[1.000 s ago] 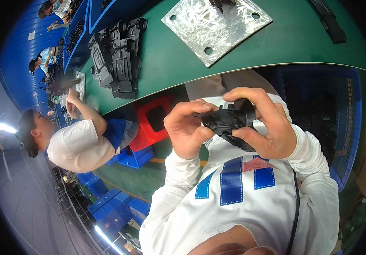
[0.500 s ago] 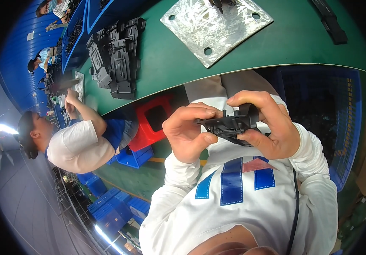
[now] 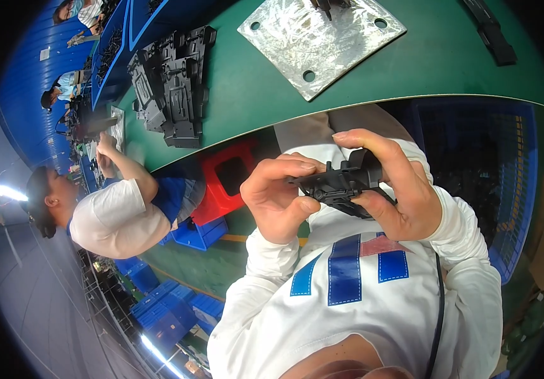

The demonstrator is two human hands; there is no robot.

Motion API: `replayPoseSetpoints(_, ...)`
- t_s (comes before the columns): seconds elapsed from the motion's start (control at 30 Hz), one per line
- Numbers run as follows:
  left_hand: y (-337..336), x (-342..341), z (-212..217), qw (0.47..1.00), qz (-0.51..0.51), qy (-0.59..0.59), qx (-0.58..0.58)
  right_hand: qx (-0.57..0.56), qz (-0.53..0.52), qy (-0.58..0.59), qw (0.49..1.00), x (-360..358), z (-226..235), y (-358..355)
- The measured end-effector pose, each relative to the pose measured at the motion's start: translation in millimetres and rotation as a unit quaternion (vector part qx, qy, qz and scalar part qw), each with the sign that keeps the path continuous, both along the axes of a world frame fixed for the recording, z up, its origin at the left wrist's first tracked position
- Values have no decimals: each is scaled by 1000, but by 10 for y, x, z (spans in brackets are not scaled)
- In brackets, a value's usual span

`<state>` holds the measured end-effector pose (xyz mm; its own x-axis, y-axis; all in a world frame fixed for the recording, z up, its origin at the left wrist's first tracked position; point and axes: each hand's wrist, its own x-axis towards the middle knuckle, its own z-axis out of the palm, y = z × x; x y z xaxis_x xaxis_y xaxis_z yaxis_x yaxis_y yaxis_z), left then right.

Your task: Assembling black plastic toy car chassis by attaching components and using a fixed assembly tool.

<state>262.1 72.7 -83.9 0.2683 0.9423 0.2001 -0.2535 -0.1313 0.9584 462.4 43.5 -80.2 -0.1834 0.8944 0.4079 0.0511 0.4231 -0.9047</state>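
- Black moulded plastic part with ribs and prongs [image 3: 341, 183]: held in front of the chest, below the near edge of the green counter [image 3: 272, 95], between both hands and clear of the counter.
- Left hand [image 3: 278, 196]: fingers curled and clamped on the left end of the part, thumb on top.
- Right hand [image 3: 392, 183]: clamped on the right end, index finger arched over the top, thumb underneath.
- Change since a second ago: the part has turned in the grip. It showed a broader face then and now lies flatter and more edge-on, with the left thumb moved up onto its top edge. Judged from this, the part is being turned over in the hands for handling or checking, not set down.
- Stack of black moulded plastic parts [image 3: 174, 95]: on the counter, upper left, well apart from the hands.
- Square silver metal plate with corner holes [image 3: 319, 41]: on the counter, top centre, with a small dark piece at its far edge.
- Long black strip [image 3: 490, 31]: on the counter, top right.
- Red plastic crate [image 3: 224, 183]: below the counter edge, just left of the left hand.
- Blue plastic bins [image 3: 196, 234]: beneath the red crate, more stacked lower left.
- Person in a white shirt [image 3: 114, 215]: at the left, own hands up at the counter.
- Packages, labels, signs: a small pale rectangle on the blue wall, upper left; blue and red rectangular blocks on the wearer's white shirt [image 3: 354, 271].
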Motion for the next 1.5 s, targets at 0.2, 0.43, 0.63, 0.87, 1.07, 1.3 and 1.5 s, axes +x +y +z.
replayPoseSetpoints(0.2,7,-26,-19,1000,-8,-12,7,-11,45,-19,999,41,49,-13)
replayPoseSetpoints(0.43,-5,-16,-8,999,-15,-24,32,-23,72,7,997,54,79,-25)
replayPoseSetpoints(0.63,16,-25,-52,997,-38,-28,65,12,50,-43,998,62,81,-51)
replayPoseSetpoints(0.87,-15,6,-21,998,9,13,59,-3,39,-2,999,34,25,-31)
replayPoseSetpoints(1.07,-20,32,-87,990,11,34,134,11,6,2,1000,-4,17,-21)
replayPoseSetpoints(1.3,5,34,-96,987,5,30,158,10,-12,54,998,-38,29,-39)
replayPoseSetpoints(1.5,29,31,-96,985,-14,24,171,10,-2,63,998,-38,18,-52)
